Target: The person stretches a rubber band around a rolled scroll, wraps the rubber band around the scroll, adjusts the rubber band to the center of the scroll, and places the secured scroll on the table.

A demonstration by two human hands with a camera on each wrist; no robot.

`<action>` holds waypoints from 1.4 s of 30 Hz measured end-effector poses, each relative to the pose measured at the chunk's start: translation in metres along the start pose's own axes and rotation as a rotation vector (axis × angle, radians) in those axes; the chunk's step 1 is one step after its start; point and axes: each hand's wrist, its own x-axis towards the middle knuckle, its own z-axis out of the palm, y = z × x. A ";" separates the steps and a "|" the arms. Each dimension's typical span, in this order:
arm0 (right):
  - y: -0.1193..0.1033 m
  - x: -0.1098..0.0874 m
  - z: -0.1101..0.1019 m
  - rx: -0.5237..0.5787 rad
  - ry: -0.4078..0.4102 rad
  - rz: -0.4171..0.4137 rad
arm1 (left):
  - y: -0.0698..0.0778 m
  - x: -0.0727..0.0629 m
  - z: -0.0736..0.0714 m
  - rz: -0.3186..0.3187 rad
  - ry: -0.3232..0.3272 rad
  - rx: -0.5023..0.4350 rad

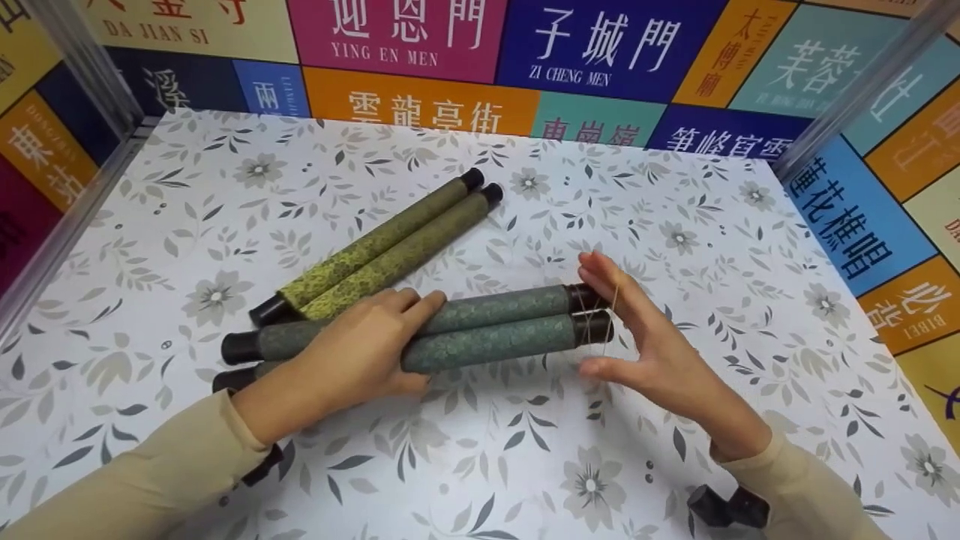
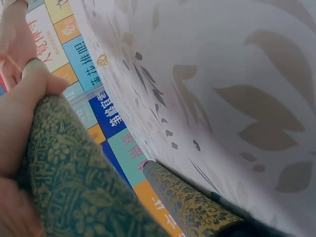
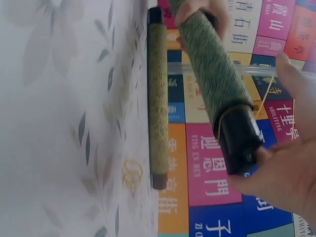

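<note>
clamping two green rolls (image 1: 495, 345) in the curled left hand (image 1: 352, 345), stretching a thin band (image 3: 266, 95) around their black ends (image 1: 597, 330) with the right hand (image 1: 652, 352), spreading thumb and fingers apart

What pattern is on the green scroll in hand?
Yellowish-green flowers on teal; the left wrist view shows the green scroll best.

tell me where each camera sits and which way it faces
Head: worn on the head, facing forward and down at green rolls; left hand, right hand and sleeves show.
Left wrist: on that wrist, facing along a green roll toward the lettered wall; both hands show.
Right wrist: on that wrist, facing the rolls' black ends; both hands show.
Both wrist views share a yellow-green roll and the lettered wall.
</note>
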 end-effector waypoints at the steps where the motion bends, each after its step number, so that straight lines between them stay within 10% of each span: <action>1: -0.001 0.001 0.002 0.051 0.036 0.017 | 0.001 0.000 0.000 -0.007 0.013 0.007; 10: -0.009 0.008 0.014 0.127 0.278 0.050 | 0.011 0.002 -0.001 -0.072 0.075 0.017; 23: -0.024 0.016 0.022 0.229 0.329 0.338 | 0.023 -0.001 0.012 -0.110 0.165 0.154; 33: -0.020 0.018 0.033 -0.081 0.396 0.298 | 0.033 0.000 0.013 -0.161 0.179 0.237; 42: -0.017 0.026 0.028 0.313 0.297 0.499 | 0.033 -0.005 0.028 -0.211 0.195 0.294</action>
